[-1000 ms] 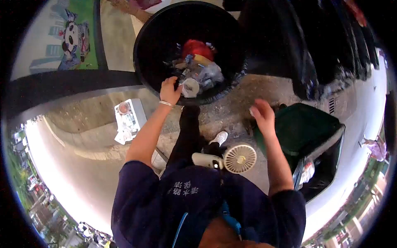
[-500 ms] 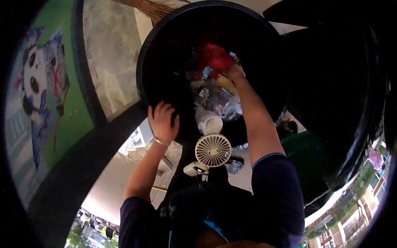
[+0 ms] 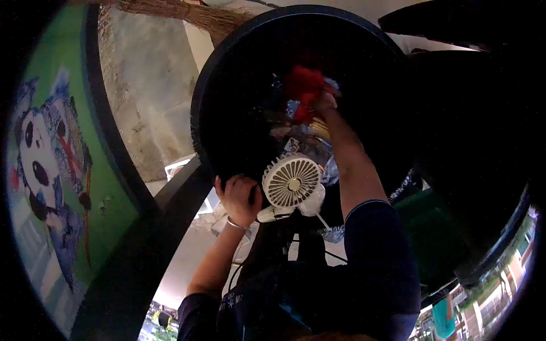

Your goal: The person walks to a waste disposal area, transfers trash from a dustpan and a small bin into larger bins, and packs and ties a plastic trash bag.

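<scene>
A large round black bin (image 3: 196, 108) stands open in front of me, with mixed litter low inside it. My right hand (image 3: 324, 104) reaches down into it, fingers closed at the edge of a red plastic bag (image 3: 305, 85). Just below the bag are a yellow piece (image 3: 318, 129) and a small pale blue scrap (image 3: 292, 108). My left hand (image 3: 240, 200) rests at the bin's near left rim, its fingers curved and apart, holding nothing. A white portable fan (image 3: 293, 182) hangs from my front and hides part of the litter.
A twig broom (image 3: 210, 20) lies beyond the bin's upper left. A green panel with a panda picture (image 3: 48, 165) stands at the left. At the right are a dark green bin (image 3: 426, 227) and large black shapes. Paving (image 3: 151, 85) shows behind the panel.
My right hand has gone from outside the bin down into it, onto the red bag. My left hand has stayed by the near left rim. I am leaning closer, and the fan has swung over the litter.
</scene>
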`<state>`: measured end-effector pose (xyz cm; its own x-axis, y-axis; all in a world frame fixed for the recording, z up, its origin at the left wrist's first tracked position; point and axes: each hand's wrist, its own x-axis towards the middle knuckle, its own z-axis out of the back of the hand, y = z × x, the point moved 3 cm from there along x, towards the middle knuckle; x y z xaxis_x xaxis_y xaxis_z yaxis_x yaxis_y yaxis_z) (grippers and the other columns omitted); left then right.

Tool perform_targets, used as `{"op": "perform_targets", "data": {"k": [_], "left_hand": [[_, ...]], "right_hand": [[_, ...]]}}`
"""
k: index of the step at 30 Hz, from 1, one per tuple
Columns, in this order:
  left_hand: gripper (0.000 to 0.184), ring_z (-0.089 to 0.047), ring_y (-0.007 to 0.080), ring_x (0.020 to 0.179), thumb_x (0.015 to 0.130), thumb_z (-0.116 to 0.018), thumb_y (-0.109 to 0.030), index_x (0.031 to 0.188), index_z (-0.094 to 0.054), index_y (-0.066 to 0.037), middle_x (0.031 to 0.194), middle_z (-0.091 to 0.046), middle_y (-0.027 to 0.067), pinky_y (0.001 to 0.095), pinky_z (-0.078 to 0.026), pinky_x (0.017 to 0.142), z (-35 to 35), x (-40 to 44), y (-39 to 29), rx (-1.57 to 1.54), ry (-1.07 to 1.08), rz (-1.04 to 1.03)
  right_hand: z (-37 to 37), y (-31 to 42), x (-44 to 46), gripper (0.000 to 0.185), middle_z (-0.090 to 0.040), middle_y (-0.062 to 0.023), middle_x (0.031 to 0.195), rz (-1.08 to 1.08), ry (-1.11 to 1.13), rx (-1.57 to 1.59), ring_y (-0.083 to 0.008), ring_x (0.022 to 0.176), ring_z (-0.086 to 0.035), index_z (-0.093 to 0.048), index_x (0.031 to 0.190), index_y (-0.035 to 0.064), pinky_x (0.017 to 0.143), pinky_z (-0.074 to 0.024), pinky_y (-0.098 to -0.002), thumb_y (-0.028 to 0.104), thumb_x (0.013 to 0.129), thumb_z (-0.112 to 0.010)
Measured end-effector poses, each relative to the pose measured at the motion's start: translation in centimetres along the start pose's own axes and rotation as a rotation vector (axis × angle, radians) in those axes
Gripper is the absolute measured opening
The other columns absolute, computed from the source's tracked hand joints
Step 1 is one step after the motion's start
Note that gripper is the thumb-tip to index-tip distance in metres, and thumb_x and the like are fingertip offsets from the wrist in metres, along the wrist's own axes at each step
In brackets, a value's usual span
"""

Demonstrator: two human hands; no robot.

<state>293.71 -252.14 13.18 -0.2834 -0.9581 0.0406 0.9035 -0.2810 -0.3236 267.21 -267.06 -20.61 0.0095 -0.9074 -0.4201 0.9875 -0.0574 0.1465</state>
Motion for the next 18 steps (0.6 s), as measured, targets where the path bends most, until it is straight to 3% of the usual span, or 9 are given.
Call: {"op": "perform_targets", "data": {"k": [4, 6, 8, 9, 12, 14, 15, 17, 18], "left_hand": [[0.015, -0.055, 0.0239, 0.091, 0.067, -0.062, -0.013, 0.082, -0.057, -0.011, 0.083, -0.06, 0.0038, 0.0499, -0.021, 0.102, 1.0, -1.2, -0.8, 0.003, -0.024, -0.029], [0.014, -0.055, 0.0259, 0.091, 0.068, -0.061, -0.016, 0.081, -0.059, -0.01, 0.083, -0.061, 0.006, 0.0517, -0.02, 0.102, 1.0, -1.9, -0.7, -0.001, -0.003, -0.031], [0.012, -0.055, 0.0277, 0.089, 0.069, -0.06, -0.017, 0.078, -0.06, -0.01, 0.081, -0.061, 0.0078, 0.053, -0.021, 0.102, 1.0, -2.0, -1.1, -0.001, -0.049, -0.058], [0.012, -0.055, 0.0277, 0.089, 0.069, -0.06, -0.017, 0.078, -0.06, -0.01, 0.081, -0.061, 0.0078, 0.053, -0.021, 0.102, 1.0, -2.3, -1.4, -0.002, -0.055, -0.06], [0.013, -0.055, 0.0269, 0.09, 0.069, -0.059, -0.016, 0.081, -0.061, -0.01, 0.08, -0.06, 0.0073, 0.0531, -0.02, 0.102, 1.3, -2.8, -1.8, 0.004, -0.016, -0.047], [0.016, -0.054, 0.0284, 0.09, 0.07, -0.06, -0.015, 0.085, -0.061, -0.009, 0.085, -0.06, 0.0087, 0.0529, -0.026, 0.099, 1.8, -2.7, -2.0, 0.042, 0.007, -0.061], [0.016, -0.054, 0.0284, 0.09, 0.07, -0.06, -0.015, 0.085, -0.061, -0.009, 0.085, -0.06, 0.0087, 0.0529, -0.026, 0.099, 1.4, -3.0, -1.4, 0.041, 0.002, -0.063], [0.02, -0.054, 0.0304, 0.091, 0.071, -0.06, -0.015, 0.09, -0.062, -0.008, 0.094, -0.059, 0.0109, 0.0525, -0.033, 0.095, 0.3, -4.5, -0.6, 0.037, -0.116, -0.237], [0.02, -0.054, 0.0304, 0.091, 0.071, -0.06, -0.015, 0.09, -0.062, -0.008, 0.094, -0.059, 0.0109, 0.0525, -0.033, 0.095, -0.2, -5.1, -0.3, 0.04, -0.122, -0.227]], "right_hand": [[2.0, 0.7, -4.4, 0.063, -0.054, -0.0138, 0.121, 0.081, -0.163, 0.118, -0.0224, 0.109, -0.053, -0.042, 0.129, 0.0135, 0.087, -0.0459, -0.0376, 0.044, 0.077, -0.058], [3.9, 1.1, -7.1, 0.05, -0.056, -0.0086, 0.119, -0.065, 0.047, 0.329, -0.0192, 0.108, -0.053, -0.055, 0.12, 0.0087, 0.082, -0.0492, -0.0382, 0.045, 0.085, -0.051], [3.0, 1.0, -8.9, 0.023, -0.065, -0.0149, 0.086, -0.118, -0.021, 0.712, -0.0343, 0.084, -0.062, -0.063, 0.093, 0.01, 0.07, -0.0491, -0.0419, 0.024, 0.076, -0.059], [3.2, 1.2, -9.9, 0.023, -0.065, -0.0149, 0.086, -0.117, -0.027, 0.71, -0.0343, 0.084, -0.062, -0.063, 0.093, 0.01, 0.07, -0.0491, -0.0419, 0.024, 0.076, -0.059], [6.5, 4.1, -13.2, 0.012, -0.064, -0.0132, 0.077, -0.022, -0.139, 0.658, -0.0312, 0.08, -0.062, -0.064, 0.079, 0.0068, 0.069, -0.0487, -0.0397, 0.017, 0.073, -0.062], [7.5, 5.3, -13.4, 0.007, -0.061, -0.0097, 0.07, -0.014, -0.345, 1.052, -0.0222, 0.071, -0.062, -0.061, 0.077, 0.0052, 0.063, -0.049, -0.0356, 0.007, 0.071, -0.062], [8.0, 5.2, -12.8, 0.007, -0.061, -0.0097, 0.07, -0.011, -0.35, 1.05, -0.0222, 0.071, -0.062, -0.061, 0.077, 0.0052, 0.063, -0.049, -0.0356, 0.007, 0.071, -0.062], [8.9, 5.6, -11.1, 0.009, -0.059, -0.0047, 0.066, 0.009, -0.04, 1.202, -0.0152, 0.065, -0.059, -0.059, 0.074, 0.0043, 0.059, -0.0487, -0.0319, -0.003, 0.069, -0.058], [9.6, 5.6, -11.3, 0.009, -0.059, -0.0047, 0.066, 0.02, -0.035, 1.197, -0.0152, 0.065, -0.059, -0.059, 0.074, 0.0043, 0.059, -0.0487, -0.0319, -0.003, 0.069, -0.058]]}}
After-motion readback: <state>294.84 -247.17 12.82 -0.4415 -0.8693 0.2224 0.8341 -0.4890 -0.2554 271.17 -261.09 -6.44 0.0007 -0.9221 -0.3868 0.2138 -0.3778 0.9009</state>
